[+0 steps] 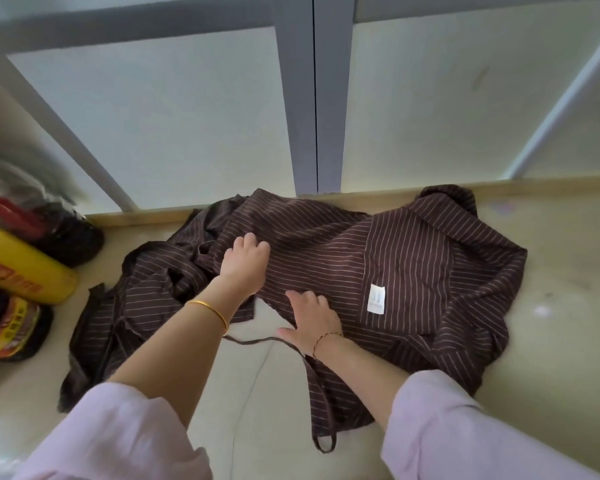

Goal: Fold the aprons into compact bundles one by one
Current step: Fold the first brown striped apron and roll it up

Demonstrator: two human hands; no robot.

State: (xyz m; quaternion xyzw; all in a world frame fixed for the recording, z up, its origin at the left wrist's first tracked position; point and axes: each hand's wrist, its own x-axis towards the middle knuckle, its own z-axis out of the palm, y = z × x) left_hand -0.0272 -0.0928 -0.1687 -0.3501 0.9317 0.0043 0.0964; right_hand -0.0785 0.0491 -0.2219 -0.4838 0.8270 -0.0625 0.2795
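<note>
From the head camera, much is lying half-hidden: the brown striped apron [378, 271] is spreading rumpled across the pale counter [551, 341], its left part bunched into dark folds where one layer cannot be told from another, and its far edge is pushing up against the base of the grey-framed panels [305, 116] behind. A white label [376, 298] is showing on the cloth, its print too small to read. A thin strap [257, 340] is trailing over the counter below the hands and running under the right hand, and a loop of it is hanging at the near edge. The left hand [245, 263] is resting on the cloth near the bunched part with its fingers curled down into the fabric — whether they are pinching a fold or only pressing I cannot tell, since the fingertips are hidden. The right hand [312, 322] is lying flat, fingers spread, pressing the apron's near edge. Both arms are coming out of pale pink sleeves [465, 427], cut off by the bottom edge; a gold bangle [208, 310] is sitting on the left wrist. At the left edge, blurred and partly cut off, a yellow bottle [21, 268] is lying among dark-filled bottles [11, 327] — their labels are unreadable.
</note>
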